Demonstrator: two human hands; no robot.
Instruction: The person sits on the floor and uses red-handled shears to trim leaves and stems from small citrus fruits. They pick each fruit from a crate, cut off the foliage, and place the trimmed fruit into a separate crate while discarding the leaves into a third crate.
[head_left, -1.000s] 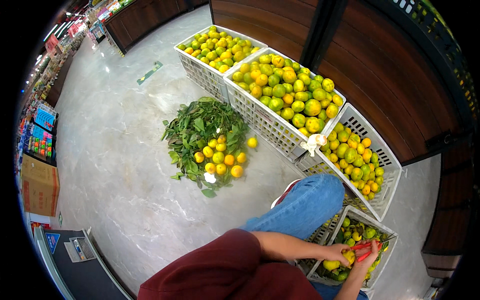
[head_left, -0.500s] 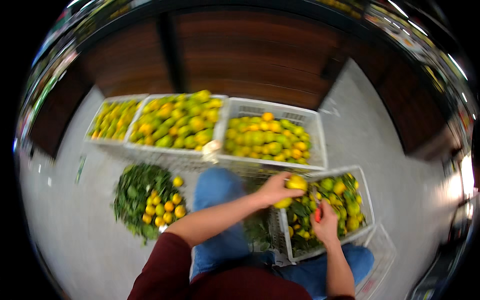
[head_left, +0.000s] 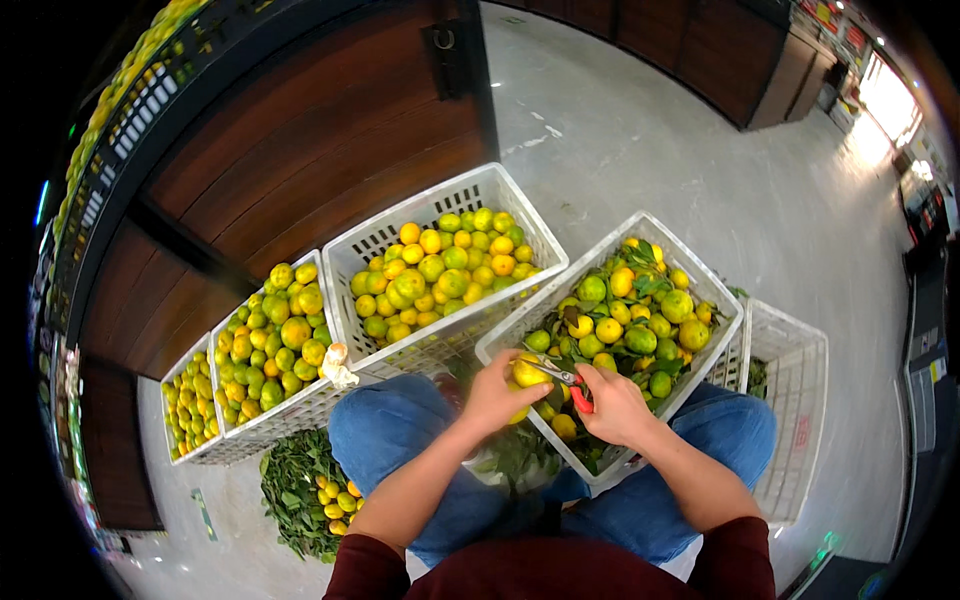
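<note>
My left hand (head_left: 492, 398) is closed around a yellow mandarin (head_left: 530, 372) over the near left rim of a white plastic crate (head_left: 585, 268). Another yellow fruit shows just under its fingers; I cannot tell whether the hand holds that one too. My right hand (head_left: 618, 410) grips red-handled snips (head_left: 582, 399), their metal blades lying against the top of the mandarin. Below both hands the crate holds green and yellow mandarins (head_left: 641, 340), many with leaves on.
Three white crates of loose mandarins (head_left: 452, 258) run leftward along a dark wooden stand (head_left: 330, 120). A leaf pile (head_left: 290, 495) with several mandarins lies on the floor at lower left. Another white crate (head_left: 815, 400) stands at right. My knees (head_left: 385, 415) flank the work.
The view has swung to the right. The snips' blades have come from beside the left hand's mandarin to touch it. Both hands keep their hold.
</note>
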